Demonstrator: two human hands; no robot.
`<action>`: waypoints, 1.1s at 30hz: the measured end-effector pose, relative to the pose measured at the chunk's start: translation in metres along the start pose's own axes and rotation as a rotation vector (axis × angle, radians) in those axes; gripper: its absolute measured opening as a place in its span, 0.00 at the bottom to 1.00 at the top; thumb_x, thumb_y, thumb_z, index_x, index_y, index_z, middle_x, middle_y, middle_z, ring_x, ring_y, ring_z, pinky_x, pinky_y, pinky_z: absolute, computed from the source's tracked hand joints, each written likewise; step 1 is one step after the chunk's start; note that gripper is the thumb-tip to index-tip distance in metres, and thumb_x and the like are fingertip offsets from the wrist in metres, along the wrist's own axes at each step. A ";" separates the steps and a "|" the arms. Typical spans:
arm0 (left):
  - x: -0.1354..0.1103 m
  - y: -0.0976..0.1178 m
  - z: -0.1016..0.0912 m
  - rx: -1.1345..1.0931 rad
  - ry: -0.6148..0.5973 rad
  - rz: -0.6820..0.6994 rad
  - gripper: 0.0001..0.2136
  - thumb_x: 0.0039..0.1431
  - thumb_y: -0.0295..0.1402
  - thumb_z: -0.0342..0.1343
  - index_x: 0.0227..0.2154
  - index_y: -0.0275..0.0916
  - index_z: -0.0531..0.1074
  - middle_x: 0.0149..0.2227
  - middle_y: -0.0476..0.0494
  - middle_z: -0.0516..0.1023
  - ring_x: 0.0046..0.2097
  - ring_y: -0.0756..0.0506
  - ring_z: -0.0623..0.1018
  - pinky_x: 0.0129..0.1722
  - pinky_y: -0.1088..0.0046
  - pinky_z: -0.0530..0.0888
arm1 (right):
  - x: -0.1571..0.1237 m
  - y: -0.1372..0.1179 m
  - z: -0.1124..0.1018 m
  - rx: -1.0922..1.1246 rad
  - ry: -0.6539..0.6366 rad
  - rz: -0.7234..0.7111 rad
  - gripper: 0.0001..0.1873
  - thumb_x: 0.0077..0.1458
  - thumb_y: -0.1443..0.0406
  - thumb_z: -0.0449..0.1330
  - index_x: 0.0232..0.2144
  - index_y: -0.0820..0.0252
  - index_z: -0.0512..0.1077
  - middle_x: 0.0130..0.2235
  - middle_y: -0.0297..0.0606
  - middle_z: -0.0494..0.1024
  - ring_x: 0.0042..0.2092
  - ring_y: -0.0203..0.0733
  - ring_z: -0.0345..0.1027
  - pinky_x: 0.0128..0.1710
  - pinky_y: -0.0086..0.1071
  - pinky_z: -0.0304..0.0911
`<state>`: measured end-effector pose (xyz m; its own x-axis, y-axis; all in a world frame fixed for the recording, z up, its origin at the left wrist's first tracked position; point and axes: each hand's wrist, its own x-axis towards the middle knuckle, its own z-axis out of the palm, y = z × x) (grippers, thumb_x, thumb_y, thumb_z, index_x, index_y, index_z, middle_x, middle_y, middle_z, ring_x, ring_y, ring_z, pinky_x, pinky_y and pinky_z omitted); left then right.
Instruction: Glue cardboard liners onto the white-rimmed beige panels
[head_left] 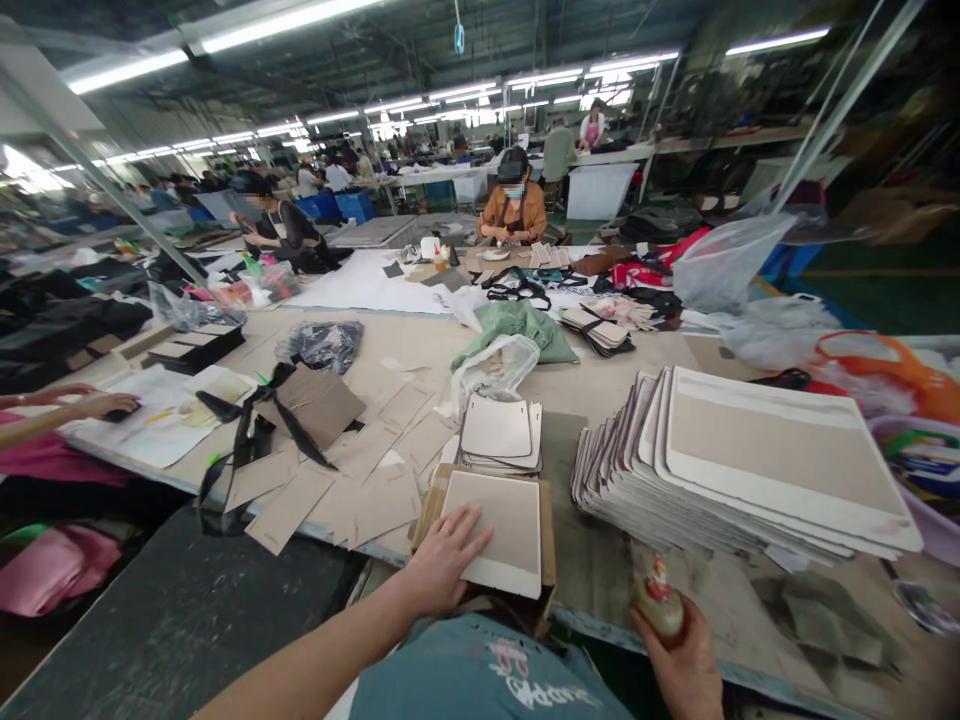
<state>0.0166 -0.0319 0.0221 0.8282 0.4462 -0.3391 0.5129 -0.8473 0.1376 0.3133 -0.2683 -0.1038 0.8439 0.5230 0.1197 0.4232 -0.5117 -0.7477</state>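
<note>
My left hand [442,560] lies flat with fingers spread on a cream and tan panel [502,530], which rests on a brown cardboard box [549,545] at the table's near edge. My right hand [686,660] is closed around a small olive-coloured bottle with a red cap [658,600], held low near the table edge. Just beyond the panel sits a small stack of similar cream pieces [501,435]. To the right a big fanned stack of large panels [750,465] leans across the table.
Loose brown card pieces [352,480] and black straps [255,430] lie to the left. Another person's hand [105,404] rests on white paper at far left. A green bag [517,325] and clear plastic bag [491,368] sit mid-table. Workers sit at the far end.
</note>
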 end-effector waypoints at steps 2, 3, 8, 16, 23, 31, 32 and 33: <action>0.000 -0.003 0.000 -0.003 0.002 0.015 0.44 0.43 0.32 0.57 0.63 0.45 0.42 0.67 0.37 0.37 0.65 0.32 0.43 0.59 0.51 0.52 | -0.008 -0.018 -0.016 -0.091 -0.107 -0.042 0.42 0.38 0.41 0.60 0.48 0.61 0.61 0.42 0.48 0.71 0.43 0.58 0.68 0.42 0.48 0.65; 0.001 -0.004 0.001 -0.008 0.005 0.023 0.44 0.42 0.32 0.57 0.63 0.45 0.42 0.67 0.37 0.37 0.65 0.32 0.43 0.59 0.51 0.52 | -0.012 -0.029 -0.023 -0.126 -0.164 -0.054 0.40 0.39 0.41 0.60 0.48 0.60 0.60 0.42 0.47 0.71 0.42 0.57 0.68 0.41 0.48 0.66; 0.000 -0.013 0.001 -0.047 0.032 0.071 0.42 0.42 0.33 0.56 0.62 0.38 0.44 0.66 0.35 0.40 0.64 0.32 0.45 0.59 0.52 0.52 | -0.026 -0.106 -0.032 -0.108 -0.286 -0.222 0.29 0.49 0.46 0.57 0.49 0.54 0.62 0.45 0.42 0.71 0.44 0.51 0.68 0.45 0.45 0.66; -0.004 -0.031 -0.001 -0.121 0.111 0.193 0.35 0.45 0.33 0.54 0.58 0.36 0.51 0.63 0.34 0.50 0.64 0.35 0.48 0.59 0.57 0.54 | -0.027 -0.207 0.014 -0.131 -0.307 -0.591 0.22 0.56 0.59 0.55 0.53 0.53 0.62 0.50 0.44 0.65 0.51 0.49 0.62 0.50 0.44 0.63; 0.006 -0.038 0.019 -0.145 0.151 0.279 0.40 0.45 0.32 0.53 0.61 0.31 0.44 0.64 0.29 0.46 0.64 0.32 0.47 0.60 0.54 0.53 | -0.030 -0.255 0.048 -0.182 -0.397 -0.643 0.22 0.55 0.66 0.54 0.53 0.55 0.62 0.47 0.43 0.67 0.48 0.46 0.64 0.49 0.40 0.64; 0.006 -0.045 0.020 -0.166 0.186 0.353 0.39 0.48 0.35 0.54 0.62 0.29 0.46 0.64 0.26 0.46 0.65 0.29 0.42 0.61 0.52 0.51 | -0.032 -0.276 0.062 -0.269 -0.417 -0.514 0.20 0.54 0.65 0.54 0.51 0.58 0.65 0.43 0.41 0.71 0.42 0.44 0.68 0.45 0.37 0.66; 0.007 -0.045 0.021 -0.161 0.183 0.355 0.39 0.48 0.35 0.54 0.61 0.28 0.46 0.64 0.26 0.45 0.65 0.29 0.41 0.60 0.51 0.51 | -0.031 -0.278 0.062 -0.285 -0.421 -0.498 0.20 0.54 0.65 0.55 0.50 0.58 0.65 0.43 0.41 0.72 0.42 0.44 0.68 0.46 0.38 0.66; 0.007 -0.045 0.021 -0.156 0.176 0.354 0.39 0.48 0.35 0.54 0.61 0.28 0.46 0.64 0.26 0.45 0.65 0.29 0.40 0.60 0.51 0.51 | -0.031 -0.281 0.062 -0.299 -0.426 -0.488 0.20 0.54 0.65 0.55 0.50 0.58 0.65 0.43 0.41 0.72 0.43 0.44 0.68 0.46 0.38 0.66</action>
<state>-0.0051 0.0035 -0.0061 0.9784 0.1893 -0.0830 0.2065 -0.9097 0.3604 0.1480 -0.0981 0.0615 0.3591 0.9295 0.0840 0.8436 -0.2847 -0.4553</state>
